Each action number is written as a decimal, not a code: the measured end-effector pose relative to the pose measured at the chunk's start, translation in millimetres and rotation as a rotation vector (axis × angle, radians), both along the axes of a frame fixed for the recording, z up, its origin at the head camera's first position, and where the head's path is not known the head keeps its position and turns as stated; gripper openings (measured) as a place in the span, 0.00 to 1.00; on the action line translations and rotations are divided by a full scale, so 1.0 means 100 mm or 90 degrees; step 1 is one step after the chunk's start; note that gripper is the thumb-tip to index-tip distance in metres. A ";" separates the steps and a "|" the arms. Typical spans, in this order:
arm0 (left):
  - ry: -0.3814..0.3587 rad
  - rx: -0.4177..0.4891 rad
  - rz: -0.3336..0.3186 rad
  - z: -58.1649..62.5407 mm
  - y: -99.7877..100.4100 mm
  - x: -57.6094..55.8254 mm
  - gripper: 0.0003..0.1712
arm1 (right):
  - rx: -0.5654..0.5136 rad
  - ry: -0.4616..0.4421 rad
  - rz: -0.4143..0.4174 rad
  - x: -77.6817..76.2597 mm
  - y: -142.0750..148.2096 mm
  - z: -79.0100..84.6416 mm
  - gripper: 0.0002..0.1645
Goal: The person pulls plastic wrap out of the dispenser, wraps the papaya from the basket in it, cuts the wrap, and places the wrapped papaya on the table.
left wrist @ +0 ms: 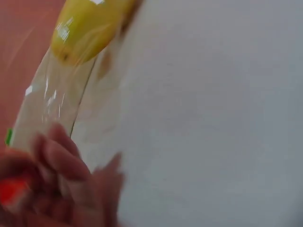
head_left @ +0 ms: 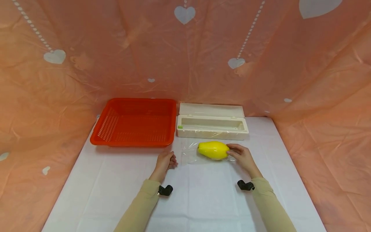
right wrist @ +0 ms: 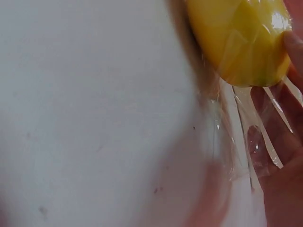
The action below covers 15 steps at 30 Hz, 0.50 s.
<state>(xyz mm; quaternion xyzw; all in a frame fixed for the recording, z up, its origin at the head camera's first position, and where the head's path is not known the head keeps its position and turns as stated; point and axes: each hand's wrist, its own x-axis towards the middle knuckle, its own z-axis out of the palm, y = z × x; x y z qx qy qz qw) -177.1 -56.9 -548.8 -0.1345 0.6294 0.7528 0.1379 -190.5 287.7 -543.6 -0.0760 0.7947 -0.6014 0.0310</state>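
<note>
A yellow papaya (head_left: 213,150) lies on its side on a sheet of clear plastic film (head_left: 189,155), its narrower end pointing left. My right hand (head_left: 242,158) grips the papaya's right end. In the right wrist view the thumb (right wrist: 294,45) touches the fruit's side, and the film shows in front of some fingers. To the left of the film, my left hand (head_left: 166,163) hovers apart from it, fingers loosely curled around nothing. Those fingers (left wrist: 61,158) are blurred in the left wrist view, below the papaya and film.
Just behind the papaya stands a long white cling film box (head_left: 213,132), lid raised, with a green slider (head_left: 180,127) at its left. An orange-red perforated basket (head_left: 133,143) sits at the back left. A white cloth (head_left: 203,199) covers the table; peach curtains (head_left: 203,48) surround it.
</note>
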 end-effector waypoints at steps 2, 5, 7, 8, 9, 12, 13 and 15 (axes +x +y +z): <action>0.055 -0.049 -0.036 0.09 0.05 0.09 0.17 | 0.002 -0.003 0.000 -0.01 0.00 0.00 0.24; 0.194 -0.118 -0.104 0.32 0.20 0.16 0.14 | 0.005 0.000 0.003 -0.03 0.02 0.00 0.23; 0.301 -0.158 -0.130 0.47 0.31 0.13 0.11 | 0.001 0.003 0.005 -0.05 0.02 0.00 0.23; 0.346 -0.177 -0.141 0.52 0.36 0.09 0.11 | -0.001 0.003 0.008 -0.06 0.02 0.00 0.23; 0.375 -0.191 -0.153 0.55 0.41 0.05 0.12 | -0.002 0.001 0.010 -0.07 0.02 0.00 0.23; 0.404 -0.186 -0.211 0.51 0.51 -0.13 0.20 | -0.006 -0.006 0.015 -0.07 0.01 0.00 0.23; 0.396 -0.188 -0.232 0.45 0.54 -0.19 0.22 | -0.006 -0.008 0.017 -0.07 0.01 0.01 0.24; 0.369 -0.193 -0.269 0.35 0.58 -0.31 0.28 | -0.014 -0.009 0.019 -0.07 0.00 0.01 0.24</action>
